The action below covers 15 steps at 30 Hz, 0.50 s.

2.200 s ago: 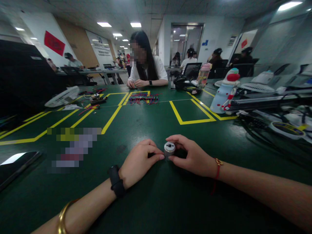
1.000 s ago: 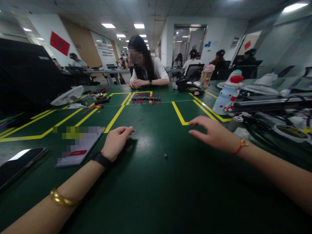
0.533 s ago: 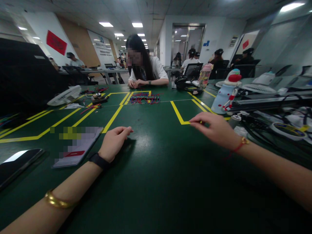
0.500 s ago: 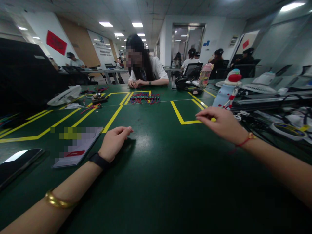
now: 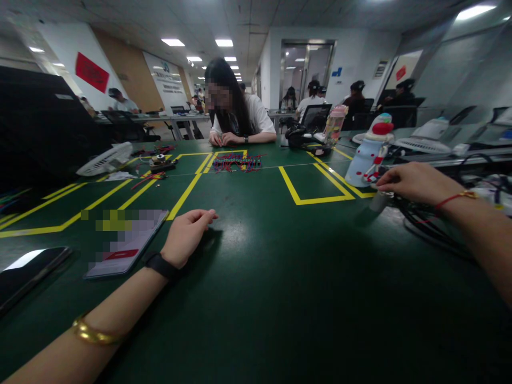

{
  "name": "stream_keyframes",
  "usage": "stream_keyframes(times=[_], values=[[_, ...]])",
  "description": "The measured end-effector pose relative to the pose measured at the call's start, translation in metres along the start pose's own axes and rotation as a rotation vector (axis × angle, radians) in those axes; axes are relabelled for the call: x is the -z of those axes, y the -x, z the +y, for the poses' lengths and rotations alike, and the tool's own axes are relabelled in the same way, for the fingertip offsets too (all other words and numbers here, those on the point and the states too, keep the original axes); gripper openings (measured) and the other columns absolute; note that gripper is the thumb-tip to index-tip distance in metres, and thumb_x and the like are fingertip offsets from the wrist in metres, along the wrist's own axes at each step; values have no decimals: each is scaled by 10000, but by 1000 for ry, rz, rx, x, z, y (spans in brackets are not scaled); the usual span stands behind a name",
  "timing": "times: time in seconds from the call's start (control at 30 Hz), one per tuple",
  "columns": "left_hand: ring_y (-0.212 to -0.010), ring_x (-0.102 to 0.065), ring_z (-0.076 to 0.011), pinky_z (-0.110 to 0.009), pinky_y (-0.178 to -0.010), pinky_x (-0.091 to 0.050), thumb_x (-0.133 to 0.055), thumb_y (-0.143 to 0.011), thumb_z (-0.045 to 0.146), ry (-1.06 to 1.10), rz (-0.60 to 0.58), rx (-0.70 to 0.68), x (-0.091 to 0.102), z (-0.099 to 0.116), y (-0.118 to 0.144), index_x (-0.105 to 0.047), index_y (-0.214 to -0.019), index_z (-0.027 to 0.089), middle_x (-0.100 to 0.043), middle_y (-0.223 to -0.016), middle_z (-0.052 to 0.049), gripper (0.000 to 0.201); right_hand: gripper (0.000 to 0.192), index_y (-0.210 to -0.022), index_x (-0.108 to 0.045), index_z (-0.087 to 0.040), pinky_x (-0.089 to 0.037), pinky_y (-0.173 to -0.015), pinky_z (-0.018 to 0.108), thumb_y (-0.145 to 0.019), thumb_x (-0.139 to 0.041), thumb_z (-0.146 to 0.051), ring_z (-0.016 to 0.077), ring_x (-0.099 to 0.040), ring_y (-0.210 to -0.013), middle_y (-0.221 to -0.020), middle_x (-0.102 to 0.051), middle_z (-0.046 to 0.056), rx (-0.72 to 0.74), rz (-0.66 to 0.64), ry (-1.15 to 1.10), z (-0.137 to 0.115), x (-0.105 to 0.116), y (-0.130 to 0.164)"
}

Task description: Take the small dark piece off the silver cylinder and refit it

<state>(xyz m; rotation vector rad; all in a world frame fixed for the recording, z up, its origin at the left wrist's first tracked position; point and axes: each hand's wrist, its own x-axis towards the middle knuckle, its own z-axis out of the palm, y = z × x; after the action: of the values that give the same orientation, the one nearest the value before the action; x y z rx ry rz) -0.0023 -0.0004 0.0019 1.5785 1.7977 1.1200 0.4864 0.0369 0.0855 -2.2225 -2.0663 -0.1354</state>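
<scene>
Right hand (image 5: 416, 183) reaches far right, fingertips closing on the top of a small grey metal cylinder (image 5: 378, 201) standing just beside the black cable tangle (image 5: 432, 224); grip not yet clamped, apparently. Left hand (image 5: 188, 237) rests loosely curled, empty, on the dark green table (image 5: 280, 277). Pick-up step; next calls for a firm pinch and lift clear of cables.

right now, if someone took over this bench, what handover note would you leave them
Left hand: open, resting on the green table, holding nothing, beside the phone.
Right hand: reached out to the right, fingertips on the small grey cylinder next to the snowman bottle and black cables; grip unclear.
Done: cylinder sits at the table's right side.
Left: cannot tell from this view.
</scene>
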Motion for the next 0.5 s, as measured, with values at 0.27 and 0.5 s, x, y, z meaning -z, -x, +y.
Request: stream_keyframes(times=[0.27,0.5], values=[[-580,-485,-147,-249,-521,-315,-540,-728,553,-9,-4,5,1,2,1,-704,-815,206,-558,-606,9,394,220,-828,-730,-186,-359,-685,273,-676,-655,-326,161,-565,-733,-819,-679,57,-36,-62,20,6,3,-1],[-605,-495,-154,-251,-536,-327,-538,-728,557,-8,-3,-4,0,-1,0,-703,-815,213,-589,-653,-3,392,230,-844,-729,-208,-360,-709,285,-667,-666,-341,162,-562,-754,-833,-679,44,-95,-64,-13,14,7,-3]])
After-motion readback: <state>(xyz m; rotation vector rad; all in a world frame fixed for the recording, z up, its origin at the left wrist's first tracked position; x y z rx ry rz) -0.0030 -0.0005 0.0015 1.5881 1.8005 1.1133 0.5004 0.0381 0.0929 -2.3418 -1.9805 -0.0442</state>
